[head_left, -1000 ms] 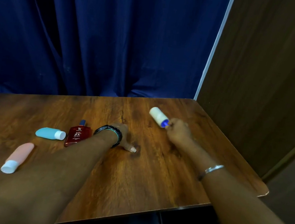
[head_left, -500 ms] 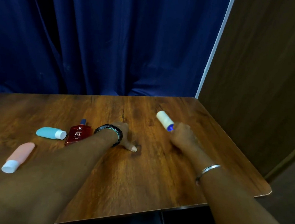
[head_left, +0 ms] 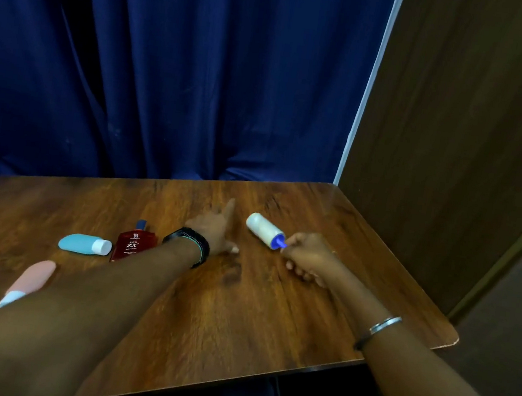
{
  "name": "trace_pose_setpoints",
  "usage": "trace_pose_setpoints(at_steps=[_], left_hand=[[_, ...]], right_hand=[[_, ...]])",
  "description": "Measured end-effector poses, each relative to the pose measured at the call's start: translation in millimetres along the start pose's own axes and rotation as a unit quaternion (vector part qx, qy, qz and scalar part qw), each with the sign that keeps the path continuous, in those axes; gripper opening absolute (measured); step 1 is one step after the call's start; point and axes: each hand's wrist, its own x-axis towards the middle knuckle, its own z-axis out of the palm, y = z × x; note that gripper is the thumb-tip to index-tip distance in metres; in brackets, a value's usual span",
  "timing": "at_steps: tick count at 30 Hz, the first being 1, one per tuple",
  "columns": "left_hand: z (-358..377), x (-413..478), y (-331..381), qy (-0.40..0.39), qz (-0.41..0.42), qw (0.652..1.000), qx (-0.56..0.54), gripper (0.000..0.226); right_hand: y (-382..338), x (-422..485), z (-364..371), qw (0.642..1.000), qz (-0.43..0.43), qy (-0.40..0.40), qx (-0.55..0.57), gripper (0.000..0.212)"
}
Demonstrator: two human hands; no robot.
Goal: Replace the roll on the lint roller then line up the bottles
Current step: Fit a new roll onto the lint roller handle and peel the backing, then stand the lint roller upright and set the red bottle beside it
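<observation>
Head view: table (head_left: 237,326) is carrying everything, under both forearms.
Left hand (head_left: 213,228): is lying spread and loose, fingers reaching toward 12 o'clock, gripping nothing; whether it is touching the wood, I cannot tell.
Right hand (head_left: 308,256): is clenching the blue handle of the lint roller (head_left: 264,230), white roll pointing to 10 o'clock.
Bottles: red bottle (head_left: 133,244), teal bottle (head_left: 83,244) and pink bottle (head_left: 30,281) are lying at 9 o'clock of the left hand.
Change: left fingers are now extending forward toward the roller; the roller is sitting nearer the left hand.
</observation>
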Motion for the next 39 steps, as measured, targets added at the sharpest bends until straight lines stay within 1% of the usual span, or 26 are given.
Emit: trace_pose_setpoints(at_steps=[1,3,5,7,8,9,10,11,12,13,14,16,18,19,21,24,27,29,32,36,39], left_hand=[[-3.1,0.0,6.1,0.036,0.031,0.999,0.002,0.116],[-8.4,-0.7,16.5,0.056,0.099,0.992,0.054,0.109],[-11.0,-0.6,22.0,0.075,0.134,0.985,0.072,0.084],[-13.6,1.5,20.2,0.11,0.136,0.984,0.02,0.055],[-14.7,2.2,18.6,0.116,0.136,0.984,-0.011,0.047],[-15.8,2.4,17.2,0.112,0.132,0.984,-0.042,0.043],[-16.2,3.0,15.6,0.107,0.123,0.983,-0.082,0.041],[-17.0,2.2,15.5,0.103,0.111,0.98,-0.129,0.039],[-17.4,1.2,16.4,0.101,0.098,0.974,-0.178,0.038],[-17.6,0.2,17.7,0.099,0.084,0.966,-0.225,0.038],[-18.3,-1.3,20.0,0.097,0.074,0.956,-0.266,0.038],[-19.8,-3.9,26.9,0.091,0.059,0.938,-0.329,0.037],[-20.0,-4.3,34.0,0.076,0.042,0.92,-0.382,0.035],[-19.6,-4.0,37.0,0.066,0.032,0.913,-0.4,0.035],[-16.8,-1.3,40.2,0.057,0.017,0.911,-0.407,0.038],[-11.7,5.3,40.5,0.066,0.006,0.909,-0.411,0.053],[-11.6,13.3,41.5,0.065,-0.002,0.912,-0.405,0.062],[-8.6,25.1,41.6,0.054,-0.006,0.923,-0.381,0.066],[0.8,51.9,40.8,0.049,-0.027,0.94,-0.335,0.083],[10.8,89.1,45.5,0.043,-0.05,0.945,-0.32,0.08],[16.3,115.5,50.5,0.03,-0.046,0.959,-0.276,0.072]], right_hand=[[-7.6,-6.7,-0.1,1.0,-0.013,-0.021,-0.008,0.015],[-22.5,-15.6,-4.4,0.998,-0.043,-0.053,-0.01,0.02],[-37.4,-22.0,-13.5,0.995,-0.066,-0.075,0.001,0.024],[-51.4,-27.6,-26.5,0.993,-0.082,-0.083,0.019,0.024],[-57.7,-29.6,-33.1,0.991,-0.095,-0.079,0.044,0.021],[-61.9,-29.8,-38.9,0.987,-0.108,-0.071,0.091,0.019],[-65.3,-28.2,-44.3,0.978,-0.114,-0.057,0.165,0.025],[-67.2,-24.1,-48.6,0.957,-0.109,-0.047,0.265,0.038],[-68.3,-19.0,-51.9,0.926,-0.102,-0.041,0.361,0.05],[-68.0,-13.8,-52.6,0.902,-0.097,-0.034,0.419,0.058],[-67.7,-10.6,-50.5,0.895,-0.098,-0.03,0.433,0.062],[-64.1,-6.0,-36.5,0.918,-0.112,-0.029,0.378,0.056],[-62.0,-6.0,-15.7,0.945,-0.139,-0.049,0.291,0.05],[-61.7,-4.9,-6.4,0.952,-0.152,-0.058,0.26,0.049],[-65.1,-2.6,6.1,0.957,-0.164,-0.048,0.236,0.043],[-67.3,7.1,11.1,0.955,-0.163,-0.021,0.248,0.039],[-64.1,27.5,11.7,0.962,-0.164,0.009,0.216,0.038],[-61.5,45.4,9.2,0.966,-0.163,0.041,0.197,0.036],[-58.9,78.4,2.3,0.967,-0.165,0.081,0.178,0.039],[-57.7,124.4,-9.1,0.969,-0.156,0.119,0.15,0.043],[-56.5,158.7,-14.5,0.968,-0.149,0.135,0.148,0.047]])
